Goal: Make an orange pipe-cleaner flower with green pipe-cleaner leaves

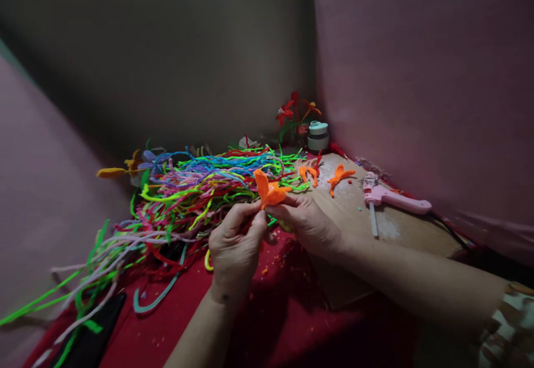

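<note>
An orange pipe-cleaner flower (269, 190) stands upright between my two hands, its petals spread at the top. My left hand (238, 235) pinches the flower's base between thumb and fingers. From the other side, my right hand (311, 223) closes its fingertips on the lower petals and base. Beyond my right hand, a bent orange pipe-cleaner piece (308, 176) and an orange petal piece (340, 177) lie on the brown board (342, 215). Just behind my left hand spreads a large heap of coloured pipe cleaners (208, 181).
On the board's right side rests a pink glue gun (396, 198) with a glue stick. At the back stand red flowers (286, 112) and a small pale-lidded container (318, 136). A red cloth (275, 312) covers the surface. Walls close in the back and sides.
</note>
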Motion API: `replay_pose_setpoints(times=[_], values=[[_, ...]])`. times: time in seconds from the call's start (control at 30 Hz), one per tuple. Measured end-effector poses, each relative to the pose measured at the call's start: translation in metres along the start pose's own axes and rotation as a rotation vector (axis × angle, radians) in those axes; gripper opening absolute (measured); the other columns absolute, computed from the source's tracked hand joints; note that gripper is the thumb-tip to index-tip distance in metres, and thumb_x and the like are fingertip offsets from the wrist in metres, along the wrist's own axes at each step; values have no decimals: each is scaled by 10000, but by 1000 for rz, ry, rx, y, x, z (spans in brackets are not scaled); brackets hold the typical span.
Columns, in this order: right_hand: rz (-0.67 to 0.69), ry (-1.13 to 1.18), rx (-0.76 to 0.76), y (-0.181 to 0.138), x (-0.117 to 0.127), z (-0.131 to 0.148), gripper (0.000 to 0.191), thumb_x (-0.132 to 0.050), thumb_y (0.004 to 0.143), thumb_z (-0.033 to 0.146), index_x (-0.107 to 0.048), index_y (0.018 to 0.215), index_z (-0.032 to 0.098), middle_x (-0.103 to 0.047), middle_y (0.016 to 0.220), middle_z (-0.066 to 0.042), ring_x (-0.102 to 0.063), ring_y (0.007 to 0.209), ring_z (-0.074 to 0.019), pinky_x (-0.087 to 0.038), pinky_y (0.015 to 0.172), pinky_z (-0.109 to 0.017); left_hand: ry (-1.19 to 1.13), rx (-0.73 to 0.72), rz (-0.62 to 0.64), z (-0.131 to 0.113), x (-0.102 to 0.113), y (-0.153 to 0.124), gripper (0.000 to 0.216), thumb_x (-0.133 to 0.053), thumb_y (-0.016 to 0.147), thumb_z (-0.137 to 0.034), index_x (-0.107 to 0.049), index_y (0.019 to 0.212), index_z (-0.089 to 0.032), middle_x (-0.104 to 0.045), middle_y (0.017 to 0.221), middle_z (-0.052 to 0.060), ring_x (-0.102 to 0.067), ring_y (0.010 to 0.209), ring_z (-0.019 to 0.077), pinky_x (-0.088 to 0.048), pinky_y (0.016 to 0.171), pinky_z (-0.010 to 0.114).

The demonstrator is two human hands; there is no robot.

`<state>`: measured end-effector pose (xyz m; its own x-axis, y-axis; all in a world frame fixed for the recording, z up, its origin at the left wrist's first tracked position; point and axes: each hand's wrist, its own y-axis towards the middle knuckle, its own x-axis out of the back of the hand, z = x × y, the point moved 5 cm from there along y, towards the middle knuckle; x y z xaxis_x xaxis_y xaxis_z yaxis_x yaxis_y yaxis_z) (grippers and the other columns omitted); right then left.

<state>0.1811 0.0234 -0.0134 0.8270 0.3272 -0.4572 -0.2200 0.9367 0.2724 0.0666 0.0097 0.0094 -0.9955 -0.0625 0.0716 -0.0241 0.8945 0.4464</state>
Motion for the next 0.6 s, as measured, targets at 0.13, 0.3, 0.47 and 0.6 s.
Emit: replay_pose_setpoints(times=[0.13,0.3,0.47,0.6], values=[[36,6,23,-1,-6,3,161,-646,737,352,-685,750,197,-496,565,43,-406,481,-75,-338,480,-240,-151,97,28,-3,-2,1,109,-653,699,-207,-622,795,-167,-602,549,-47,-511,366,88,-473,397,236],[61,90,1,-1,-10,-2,186,-628,752,379,-689,813,215,-549,572,31,-462,466,-96,-379,489,-262,-267,171,127,5,-2,6,100,-649,707,-211,-633,796,-168,-610,563,-35,-517,384,96,-468,397,245],[-143,112,59,1,3,-8,131,-706,679,318,-699,741,203,-613,808,-1,-501,673,-106,-407,630,-248,109,-99,121,7,0,6,110,-596,765,-199,-613,870,-172,-641,755,4,-594,611,106,-500,610,240],[-167,136,45,2,4,-8,146,-720,655,295,-716,772,207,-611,905,-15,-505,791,-125,-411,717,-250,516,-426,100,-3,-9,-5,196,-507,805,-127,-539,995,-161,-625,854,42,-609,742,120,-493,695,234]])
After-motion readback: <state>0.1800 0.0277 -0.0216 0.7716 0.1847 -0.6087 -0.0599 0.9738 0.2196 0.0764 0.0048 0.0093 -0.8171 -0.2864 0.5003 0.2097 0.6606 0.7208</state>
